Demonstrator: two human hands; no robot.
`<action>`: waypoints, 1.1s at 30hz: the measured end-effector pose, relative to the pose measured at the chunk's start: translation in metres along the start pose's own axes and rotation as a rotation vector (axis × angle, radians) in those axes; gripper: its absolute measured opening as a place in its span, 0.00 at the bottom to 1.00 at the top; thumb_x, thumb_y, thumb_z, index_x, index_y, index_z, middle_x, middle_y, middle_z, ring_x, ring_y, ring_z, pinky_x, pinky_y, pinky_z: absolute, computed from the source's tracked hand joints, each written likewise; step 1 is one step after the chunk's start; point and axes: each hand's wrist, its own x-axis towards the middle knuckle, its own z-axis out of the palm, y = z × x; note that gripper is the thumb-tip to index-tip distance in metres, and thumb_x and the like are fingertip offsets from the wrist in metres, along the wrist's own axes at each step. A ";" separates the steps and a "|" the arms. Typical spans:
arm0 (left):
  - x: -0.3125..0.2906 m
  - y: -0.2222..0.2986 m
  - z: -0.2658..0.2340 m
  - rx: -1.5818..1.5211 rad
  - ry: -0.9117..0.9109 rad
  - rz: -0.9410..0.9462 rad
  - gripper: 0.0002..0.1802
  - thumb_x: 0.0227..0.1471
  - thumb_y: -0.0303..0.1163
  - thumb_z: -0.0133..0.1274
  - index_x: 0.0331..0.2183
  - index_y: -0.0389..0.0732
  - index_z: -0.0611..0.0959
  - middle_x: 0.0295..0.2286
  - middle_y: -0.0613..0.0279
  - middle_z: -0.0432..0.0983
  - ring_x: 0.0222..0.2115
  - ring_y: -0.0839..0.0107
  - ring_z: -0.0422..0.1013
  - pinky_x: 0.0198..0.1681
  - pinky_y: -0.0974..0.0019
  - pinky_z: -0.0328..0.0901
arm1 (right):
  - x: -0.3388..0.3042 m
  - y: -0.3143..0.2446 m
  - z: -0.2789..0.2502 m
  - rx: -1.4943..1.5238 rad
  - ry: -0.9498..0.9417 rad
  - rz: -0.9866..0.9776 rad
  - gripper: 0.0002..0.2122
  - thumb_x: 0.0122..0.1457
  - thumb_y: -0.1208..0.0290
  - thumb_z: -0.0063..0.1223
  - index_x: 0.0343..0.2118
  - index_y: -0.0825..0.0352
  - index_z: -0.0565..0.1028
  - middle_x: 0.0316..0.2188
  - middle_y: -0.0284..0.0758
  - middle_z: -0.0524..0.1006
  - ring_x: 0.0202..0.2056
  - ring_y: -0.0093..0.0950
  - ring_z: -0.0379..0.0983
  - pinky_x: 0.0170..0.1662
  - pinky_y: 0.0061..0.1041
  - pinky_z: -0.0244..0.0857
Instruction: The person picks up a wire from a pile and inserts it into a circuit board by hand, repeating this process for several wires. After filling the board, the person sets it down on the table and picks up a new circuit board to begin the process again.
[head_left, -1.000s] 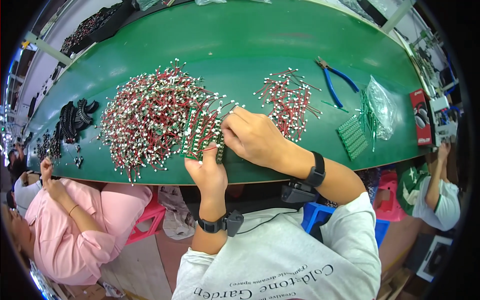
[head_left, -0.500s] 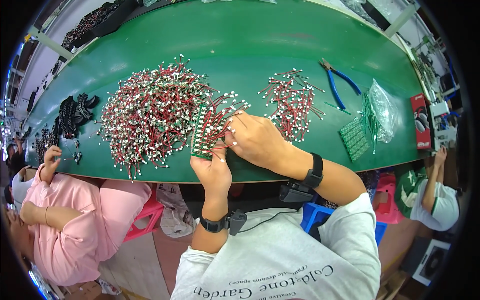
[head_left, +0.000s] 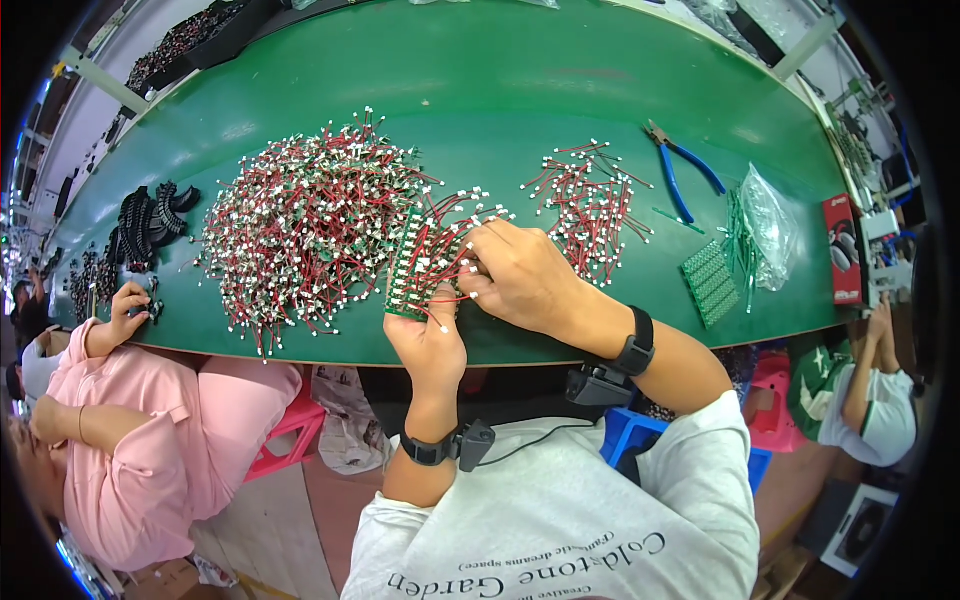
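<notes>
My left hand [head_left: 430, 340] is closed on the lower end of a green circuit board panel [head_left: 401, 285], its thumb over the front. Rows of white connectors and red wires cover the panel, many of the wires leaning right. At those wires, my right hand [head_left: 525, 275] has its fingers pinched together; red wire ends show by the fingertips, and exactly what they grip is partly hidden. A large heap of small boards with red-and-black wires [head_left: 300, 220] lies left of the panel. Beyond my right hand is a smaller pile of red wires with white plugs [head_left: 590, 205].
Blue-handled pliers [head_left: 675, 170] lie at the right, near bare green panels [head_left: 710, 282], a clear plastic bag [head_left: 770, 230] and a red box [head_left: 842, 250]. Black curved parts [head_left: 138, 230] sit at the far left, where a person in pink [head_left: 150, 430] works beside me.
My right hand has shifted slightly right and stays by the wires. The left hand still holds the panel. The neighbour's hand at the left has moved right and forward.
</notes>
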 end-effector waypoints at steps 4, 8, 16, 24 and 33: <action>0.000 -0.001 0.000 -0.030 -0.011 0.013 0.08 0.57 0.20 0.52 0.40 0.32 0.77 0.36 0.62 0.78 0.37 0.76 0.73 0.42 0.71 0.68 | 0.000 0.001 -0.001 0.016 -0.006 -0.004 0.10 0.44 0.78 0.60 0.28 0.71 0.70 0.23 0.40 0.71 0.21 0.39 0.72 0.24 0.35 0.68; 0.000 -0.001 -0.002 -0.033 -0.015 0.003 0.08 0.57 0.20 0.52 0.41 0.32 0.77 0.36 0.62 0.77 0.37 0.77 0.72 0.42 0.72 0.67 | 0.002 0.001 -0.002 0.049 -0.016 0.009 0.10 0.44 0.78 0.60 0.28 0.71 0.70 0.23 0.40 0.71 0.22 0.39 0.72 0.24 0.35 0.68; 0.000 -0.005 -0.002 0.000 -0.036 -0.002 0.12 0.58 0.21 0.52 0.45 0.31 0.75 0.39 0.61 0.76 0.38 0.78 0.71 0.43 0.73 0.67 | -0.001 -0.001 -0.002 -0.039 -0.081 0.031 0.10 0.46 0.77 0.59 0.31 0.70 0.71 0.25 0.41 0.72 0.25 0.41 0.73 0.28 0.37 0.69; 0.001 -0.005 -0.005 0.035 -0.017 -0.001 0.11 0.58 0.21 0.52 0.43 0.32 0.75 0.37 0.64 0.75 0.36 0.80 0.70 0.39 0.75 0.66 | 0.000 -0.001 -0.005 -0.055 -0.068 -0.001 0.11 0.48 0.77 0.59 0.34 0.69 0.70 0.28 0.42 0.73 0.28 0.42 0.73 0.30 0.37 0.69; 0.003 0.003 0.002 0.018 -0.003 -0.090 0.09 0.55 0.17 0.48 0.40 0.34 0.76 0.29 0.71 0.71 0.26 0.86 0.62 0.27 0.79 0.56 | 0.000 0.006 0.006 -0.119 0.040 -0.097 0.13 0.46 0.81 0.57 0.35 0.72 0.70 0.26 0.43 0.72 0.28 0.42 0.73 0.31 0.37 0.70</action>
